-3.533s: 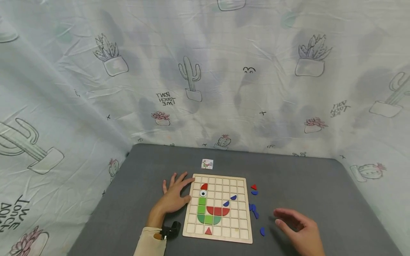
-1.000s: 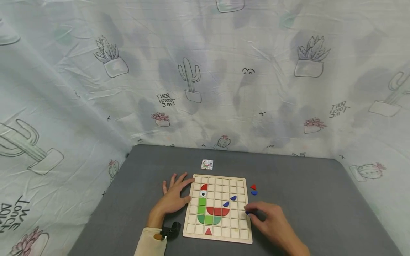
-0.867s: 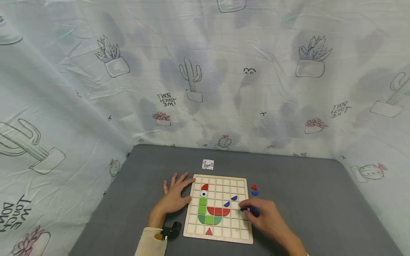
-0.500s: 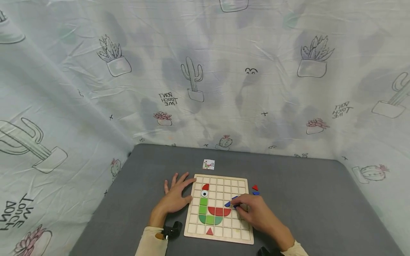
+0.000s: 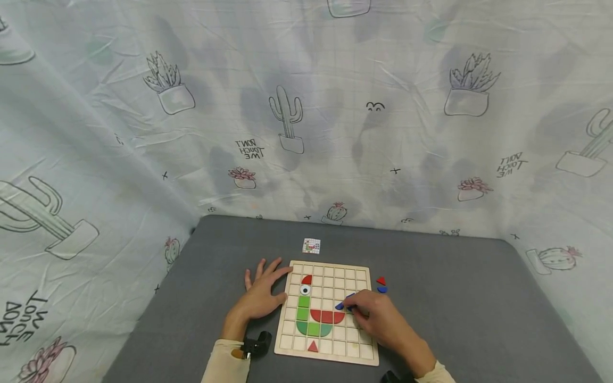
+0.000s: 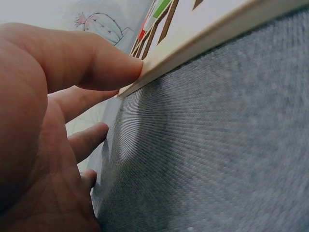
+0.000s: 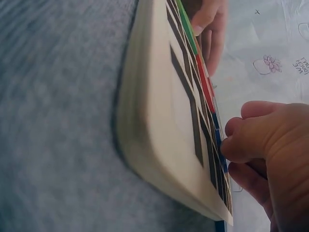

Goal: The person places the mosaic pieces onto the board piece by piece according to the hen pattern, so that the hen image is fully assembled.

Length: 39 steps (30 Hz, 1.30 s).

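Note:
A wooden grid board (image 5: 351, 351) lies on the grey table, bearing red, green and blue flat pieces and a white eye piece (image 5: 305, 290). My left hand (image 5: 258, 299) rests at its left side, fingers spread, thumb and index fingertip touching the edge. Over the board's right half, my right hand (image 5: 383, 316) pinches a small blue piece (image 7: 221, 159) low on the grid, its outline mostly hidden by my fingers. Just left of my fingertips is a blue half-circle (image 5: 339, 306); another blue piece (image 5: 350, 294) shows partly behind them.
A small picture card (image 5: 311, 246) lies beyond the board. Right of the board are a red triangle (image 5: 381, 280) and a blue half-circle (image 5: 382, 290). A red triangle (image 5: 313, 347) sits in the board's near row. A patterned curtain (image 5: 335, 133) stands behind the table.
My right hand came in from the right, took a blue piece beside the board and carried it left onto the grid, near the two blue half-circles. My left hand stays in place.

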Each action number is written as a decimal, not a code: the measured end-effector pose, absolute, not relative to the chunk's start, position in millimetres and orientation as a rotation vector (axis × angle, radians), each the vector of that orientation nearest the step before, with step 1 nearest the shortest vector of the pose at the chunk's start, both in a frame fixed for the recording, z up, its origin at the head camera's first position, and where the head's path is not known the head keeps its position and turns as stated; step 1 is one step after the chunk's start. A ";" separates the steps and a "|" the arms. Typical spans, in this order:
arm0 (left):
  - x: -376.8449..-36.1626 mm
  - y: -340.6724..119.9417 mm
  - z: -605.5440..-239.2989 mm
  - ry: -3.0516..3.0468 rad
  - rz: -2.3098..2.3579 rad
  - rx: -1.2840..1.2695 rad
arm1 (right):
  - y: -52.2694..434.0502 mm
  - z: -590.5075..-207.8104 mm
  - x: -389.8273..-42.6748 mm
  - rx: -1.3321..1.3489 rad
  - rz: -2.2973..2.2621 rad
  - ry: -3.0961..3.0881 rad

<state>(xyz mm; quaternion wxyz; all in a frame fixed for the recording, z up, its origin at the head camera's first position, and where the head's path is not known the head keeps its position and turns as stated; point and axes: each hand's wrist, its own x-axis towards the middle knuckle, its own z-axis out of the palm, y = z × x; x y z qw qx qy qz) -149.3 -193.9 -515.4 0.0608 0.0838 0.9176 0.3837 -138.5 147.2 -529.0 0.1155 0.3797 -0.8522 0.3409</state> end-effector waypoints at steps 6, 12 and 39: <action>-148.5 -194.1 -515.6 2.776 1.164 0.272 | 143.8 -528.1 -136.0 1.118 0.997 -2.503; -149.1 -194.9 -516.8 2.776 1.174 0.282 | 143.6 -527.9 -134.7 1.101 0.982 -2.502; -145.3 -195.0 -515.9 2.760 1.186 0.282 | 233.0 -521.3 -54.4 0.147 1.144 -2.602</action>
